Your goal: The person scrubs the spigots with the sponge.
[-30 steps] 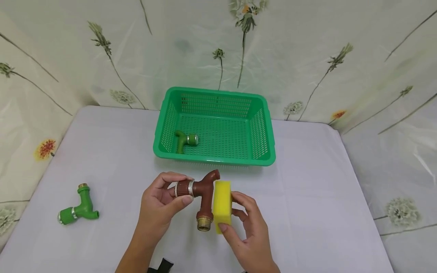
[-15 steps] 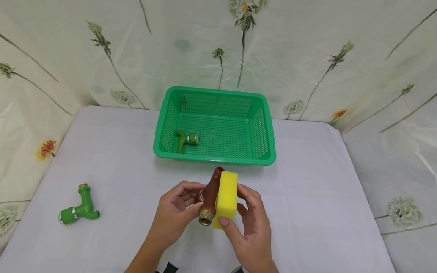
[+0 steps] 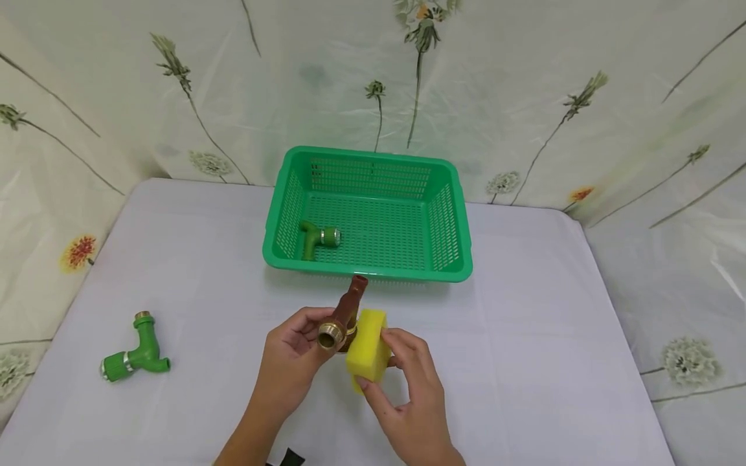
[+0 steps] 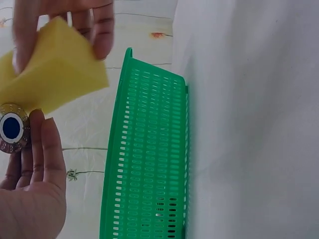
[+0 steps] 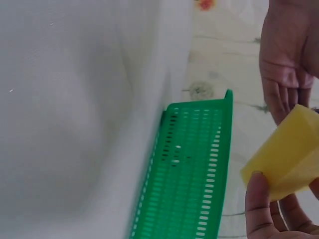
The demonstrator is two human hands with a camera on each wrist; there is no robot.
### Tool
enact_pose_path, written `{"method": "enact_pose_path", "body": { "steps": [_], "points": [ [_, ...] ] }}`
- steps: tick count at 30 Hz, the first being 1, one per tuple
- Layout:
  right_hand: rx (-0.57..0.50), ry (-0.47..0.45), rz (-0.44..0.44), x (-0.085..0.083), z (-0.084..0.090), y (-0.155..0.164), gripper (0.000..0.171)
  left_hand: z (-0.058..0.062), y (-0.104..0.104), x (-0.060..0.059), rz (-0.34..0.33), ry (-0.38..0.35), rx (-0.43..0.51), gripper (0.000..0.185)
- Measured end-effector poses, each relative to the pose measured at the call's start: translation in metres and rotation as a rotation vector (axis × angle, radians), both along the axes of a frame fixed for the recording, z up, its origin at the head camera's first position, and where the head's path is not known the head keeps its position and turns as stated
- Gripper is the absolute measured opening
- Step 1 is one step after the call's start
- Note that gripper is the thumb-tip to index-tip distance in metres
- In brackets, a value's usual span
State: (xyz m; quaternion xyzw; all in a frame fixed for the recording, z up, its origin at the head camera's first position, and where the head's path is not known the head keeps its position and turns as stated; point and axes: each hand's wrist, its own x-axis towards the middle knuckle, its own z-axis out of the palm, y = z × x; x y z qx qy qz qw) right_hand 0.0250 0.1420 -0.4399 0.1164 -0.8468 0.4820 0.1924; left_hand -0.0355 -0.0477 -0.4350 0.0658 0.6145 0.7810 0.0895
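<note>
- Sponge work was the step in hand, going by the grips: the left hand had its fingers curled round a brown tap, brass threaded end pointing back at the camera, spout aimed toward the far basket.
- Right hand pinched a yellow sponge between thumb and fingertips, pressed against the right side of the tap, just near of the basket's front rim and held above the table.
- In the left wrist view the sponge sat right against the brass end, so contact looked real, not just close.
- Green basket sat at the far middle of the white table, with one green tap lying in its left part.
- Another green tap lay out on the table, well off to the left.
- My guess for the next bit: keep the tap gripped firm and drag the sponge along the body, turning the tap to reach the sides not yet covered.
</note>
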Motion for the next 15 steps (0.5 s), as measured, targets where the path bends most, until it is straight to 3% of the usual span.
{"method": "enact_pose_path", "body": {
  "steps": [4,10,15],
  "points": [
    [-0.022,-0.010,-0.030,-0.002,0.001,0.010,0.076,-0.001,0.000,-0.001,-0.017,0.025,0.016,0.024],
    [-0.111,0.059,-0.034,-0.016,0.017,0.016,0.079,-0.005,0.003,0.000,-0.144,0.123,0.115,0.034],
    [-0.076,0.078,-0.018,-0.020,0.023,0.007,0.075,-0.005,0.007,0.000,-0.171,0.142,0.088,0.034]
  ]
}}
